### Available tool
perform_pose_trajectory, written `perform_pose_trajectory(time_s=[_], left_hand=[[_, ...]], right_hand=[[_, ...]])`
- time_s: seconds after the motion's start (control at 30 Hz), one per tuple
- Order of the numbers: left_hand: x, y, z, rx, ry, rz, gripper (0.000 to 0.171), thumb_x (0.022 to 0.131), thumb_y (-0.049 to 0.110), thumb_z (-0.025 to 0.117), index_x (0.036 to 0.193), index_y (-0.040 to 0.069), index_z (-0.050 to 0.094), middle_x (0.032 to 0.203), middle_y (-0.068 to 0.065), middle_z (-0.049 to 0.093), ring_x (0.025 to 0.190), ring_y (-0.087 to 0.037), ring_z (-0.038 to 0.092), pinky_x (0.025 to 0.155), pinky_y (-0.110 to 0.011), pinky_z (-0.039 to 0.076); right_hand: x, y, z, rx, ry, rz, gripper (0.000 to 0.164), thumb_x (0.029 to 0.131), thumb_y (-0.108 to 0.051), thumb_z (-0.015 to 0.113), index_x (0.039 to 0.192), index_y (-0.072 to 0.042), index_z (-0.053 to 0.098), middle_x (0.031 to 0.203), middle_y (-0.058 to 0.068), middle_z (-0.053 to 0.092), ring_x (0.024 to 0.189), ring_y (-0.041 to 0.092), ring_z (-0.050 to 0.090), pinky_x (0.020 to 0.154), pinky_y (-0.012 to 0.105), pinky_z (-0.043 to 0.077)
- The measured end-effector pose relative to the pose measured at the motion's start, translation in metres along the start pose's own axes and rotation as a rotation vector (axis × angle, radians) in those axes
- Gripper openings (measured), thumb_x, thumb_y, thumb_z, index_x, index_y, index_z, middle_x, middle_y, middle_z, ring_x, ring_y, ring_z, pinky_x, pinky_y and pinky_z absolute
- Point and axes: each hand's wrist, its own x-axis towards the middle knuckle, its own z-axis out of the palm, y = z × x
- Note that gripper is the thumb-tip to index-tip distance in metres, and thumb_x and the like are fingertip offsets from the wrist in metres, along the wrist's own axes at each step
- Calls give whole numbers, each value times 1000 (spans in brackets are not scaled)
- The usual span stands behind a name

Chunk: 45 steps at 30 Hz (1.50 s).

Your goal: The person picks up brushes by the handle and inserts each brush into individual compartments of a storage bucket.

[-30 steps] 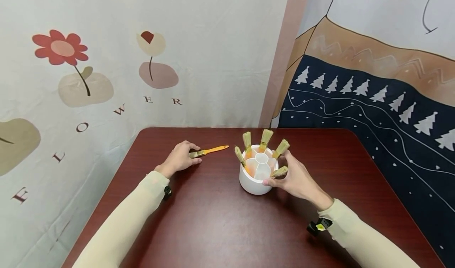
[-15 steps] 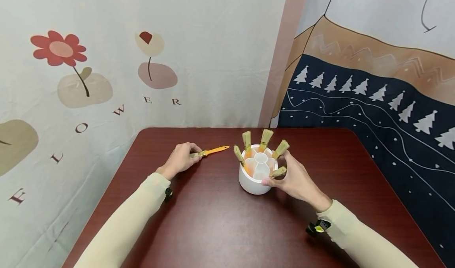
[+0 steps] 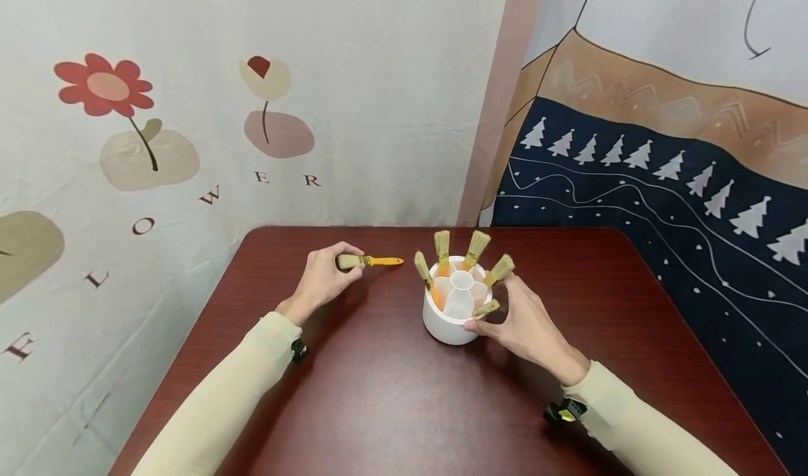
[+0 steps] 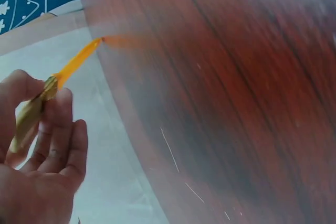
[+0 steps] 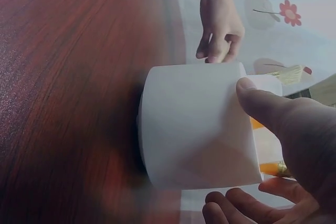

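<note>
My left hand (image 3: 322,280) pinches a flat paintbrush (image 3: 386,261) at its bristle end, thumb against fingers, at the table's far left. Its orange handle (image 4: 79,61) points right, toward a white round brush holder (image 3: 446,327). In the left wrist view the brush is off the table, with the handle's reflection in the tabletop. My right hand (image 3: 533,325) grips the holder's right side, thumb (image 5: 262,103) on the near rim and fingers behind. Several paintbrushes (image 3: 476,248) stand bristles up in the holder's outer compartments; the front compartment (image 3: 459,304) and round centre hold none.
Holder and hands are over a dark red-brown table (image 3: 391,406) with rounded far corners. Behind its far edge hangs a pale flower-print cloth (image 3: 391,111). A dark blue cloth with white trees (image 3: 631,188) hangs at the right.
My left hand has raised the paintbrush from the table, and the brush now lies more level across the view. The brushes in the holder have shifted slightly; my right hand stays on it.
</note>
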Motion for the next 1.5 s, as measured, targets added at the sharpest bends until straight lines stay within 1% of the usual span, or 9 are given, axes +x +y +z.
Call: perform_pose_trajectory(time_s=[0.13,0.27,0.5,0.67,0.87,0.93,1.23,1.37,1.5], left_hand=[[-1,5,1,-61,38,26,25,100,14,90,124,18,86,108,-8,88,84,-18,75,74,-20,58],[-2,10,1,-122,70,53,26,100,11,89,125,16,85,111,-8,87,90,-16,78,78,-13,59],[-5,19,0,-170,61,74,26,104,10,88,129,11,81,117,-11,85,94,-12,78,81,-12,61],[-6,25,-1,-134,74,108,27,106,13,87,131,8,79,119,-11,82,95,-8,75,84,-21,65],[-6,35,-3,-138,88,130,27,107,12,86,132,6,78,119,-10,85,100,-10,78,94,-48,72],[-7,38,-3,-150,83,128,26,107,11,86,132,6,78,119,-10,85,101,-11,79,95,-51,72],[-12,49,-5,-218,63,112,26,110,8,81,134,6,72,125,-12,87,109,-25,86,99,-45,71],[-15,53,-4,-260,81,119,26,110,6,81,133,3,71,128,-15,85,110,-29,86,96,-32,70],[-17,56,-5,-288,100,135,27,109,6,82,133,1,70,131,-16,83,111,-23,85,96,-23,68]], right_hand=[[-1,1,-2,27,-18,21,88,85,-45,108,150,-15,57,132,9,72,117,26,79,101,52,71],[-1,3,-5,38,-26,33,87,86,-48,106,150,-15,57,135,9,73,118,28,81,101,53,72],[5,8,-12,52,-58,12,96,86,-53,105,158,-16,54,149,11,69,129,31,77,110,59,68],[16,19,-15,95,-107,-37,110,87,-51,105,173,-19,46,161,10,64,133,29,75,115,60,65],[27,29,-17,192,-178,-43,111,89,-45,104,178,-22,41,169,10,60,131,30,76,111,56,67],[30,32,-17,221,-199,-37,110,90,-42,104,178,-22,42,171,10,58,129,30,76,110,54,68],[36,37,-17,279,-238,-35,107,88,-35,106,176,-20,45,156,11,66,118,24,77,103,36,69],[36,37,-16,276,-243,-39,108,89,-35,106,176,-18,44,159,12,65,120,25,77,105,41,70],[35,36,-16,264,-236,-47,108,89,-36,105,176,-17,45,164,13,63,121,26,77,107,48,70]])
